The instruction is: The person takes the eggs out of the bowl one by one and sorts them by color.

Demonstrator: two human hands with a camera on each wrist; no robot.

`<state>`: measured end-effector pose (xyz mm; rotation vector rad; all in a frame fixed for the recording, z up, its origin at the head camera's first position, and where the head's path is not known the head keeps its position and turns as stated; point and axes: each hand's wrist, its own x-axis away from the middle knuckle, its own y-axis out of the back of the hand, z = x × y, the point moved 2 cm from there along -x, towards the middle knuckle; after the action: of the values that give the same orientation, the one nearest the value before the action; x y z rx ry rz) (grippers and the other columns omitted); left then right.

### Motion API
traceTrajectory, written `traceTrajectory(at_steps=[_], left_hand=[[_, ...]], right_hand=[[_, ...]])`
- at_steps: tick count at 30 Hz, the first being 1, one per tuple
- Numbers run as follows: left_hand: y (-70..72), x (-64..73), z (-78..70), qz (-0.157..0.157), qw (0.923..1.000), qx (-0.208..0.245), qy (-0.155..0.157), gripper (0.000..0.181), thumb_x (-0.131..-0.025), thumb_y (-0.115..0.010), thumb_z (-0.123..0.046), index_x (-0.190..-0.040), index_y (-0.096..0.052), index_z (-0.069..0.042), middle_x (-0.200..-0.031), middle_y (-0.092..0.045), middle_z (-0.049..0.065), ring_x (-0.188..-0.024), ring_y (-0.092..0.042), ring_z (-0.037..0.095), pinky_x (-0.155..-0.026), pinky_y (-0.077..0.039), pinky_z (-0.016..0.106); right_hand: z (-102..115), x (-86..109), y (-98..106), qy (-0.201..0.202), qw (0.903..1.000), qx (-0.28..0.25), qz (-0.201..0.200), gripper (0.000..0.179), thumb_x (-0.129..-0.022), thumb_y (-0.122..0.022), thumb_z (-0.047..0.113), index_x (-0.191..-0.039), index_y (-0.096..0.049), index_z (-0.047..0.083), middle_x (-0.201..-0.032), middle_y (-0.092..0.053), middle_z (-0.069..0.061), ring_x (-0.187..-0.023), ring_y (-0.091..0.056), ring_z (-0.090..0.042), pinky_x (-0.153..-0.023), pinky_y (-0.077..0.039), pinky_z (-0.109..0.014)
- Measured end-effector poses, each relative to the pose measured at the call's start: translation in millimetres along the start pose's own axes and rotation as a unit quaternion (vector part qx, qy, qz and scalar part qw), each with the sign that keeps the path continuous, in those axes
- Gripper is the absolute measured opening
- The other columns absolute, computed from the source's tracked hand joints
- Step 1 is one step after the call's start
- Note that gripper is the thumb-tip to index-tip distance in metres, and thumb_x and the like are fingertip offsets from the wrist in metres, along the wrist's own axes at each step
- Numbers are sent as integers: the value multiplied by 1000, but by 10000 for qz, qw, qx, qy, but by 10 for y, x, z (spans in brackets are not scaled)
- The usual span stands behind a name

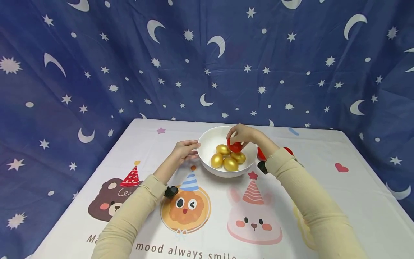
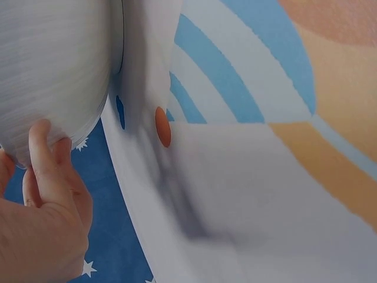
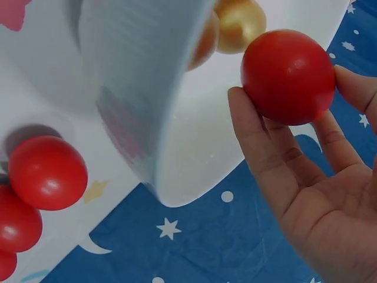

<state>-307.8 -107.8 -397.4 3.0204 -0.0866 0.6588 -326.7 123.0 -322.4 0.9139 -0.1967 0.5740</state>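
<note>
A white bowl (image 1: 207, 144) stands on the table with several golden eggs (image 1: 230, 164) lying together inside it. At its left side my left hand (image 1: 183, 151) holds the rim, the thumb on top and the fingers beneath. In the left wrist view, the fingers (image 2: 44, 159) press the outer wall of the bowl (image 2: 53, 65). My right hand (image 1: 244, 134) pinches a red egg (image 3: 288, 76) between thumb and fingertips, over the right part of the bowl. Seen from the right wrist, that egg is beside the golden eggs (image 3: 240, 26).
More red eggs (image 3: 48, 173) lie on the table just right of the bowl, partly hidden by the right forearm in the head view. A white cloth with cartoon prints (image 1: 253, 223) covers the table. Behind it hangs a blue curtain (image 1: 233, 90) with moons and stars.
</note>
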Motion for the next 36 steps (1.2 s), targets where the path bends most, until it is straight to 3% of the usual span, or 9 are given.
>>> traceTrajectory(at_steps=[12,21,27,36], left_hand=[[-22,11,67,64,10000,44,-50,41,-91,-64,-18,-130,-56,-7,-130,-56,17,-81,-66,13,-72,-61,21],[2,18,73,58,9999,151,-40,42,-91,-64,-16,-131,-55,-7,-131,-55,16,-79,-65,11,-71,-61,19],[12,16,55,37,9999,158,-28,42,-91,-64,-17,-131,-55,-8,-131,-55,16,-80,-65,11,-70,-61,19],[-1,-7,9,47,9999,98,110,44,-90,-65,-18,-132,-55,-10,-132,-55,14,-103,-65,22,-74,-61,20]], right_hand=[[-130,125,-86,435,9987,-124,-214,31,-89,-60,6,-120,-58,0,-124,-55,-26,-108,-58,-37,-81,-61,-40],[-130,318,-98,875,9925,-295,-795,34,-88,-60,6,-120,-57,-4,-119,-56,-28,-102,-60,-38,-78,-62,-39],[-150,440,-115,950,9885,-372,-1118,34,-89,-60,7,-121,-58,-2,-120,-57,-27,-103,-60,-39,-80,-61,-40],[-272,619,-140,995,9834,-540,-1417,34,-88,-62,6,-121,-58,-2,-117,-60,-25,-99,-62,-36,-81,-61,-38]])
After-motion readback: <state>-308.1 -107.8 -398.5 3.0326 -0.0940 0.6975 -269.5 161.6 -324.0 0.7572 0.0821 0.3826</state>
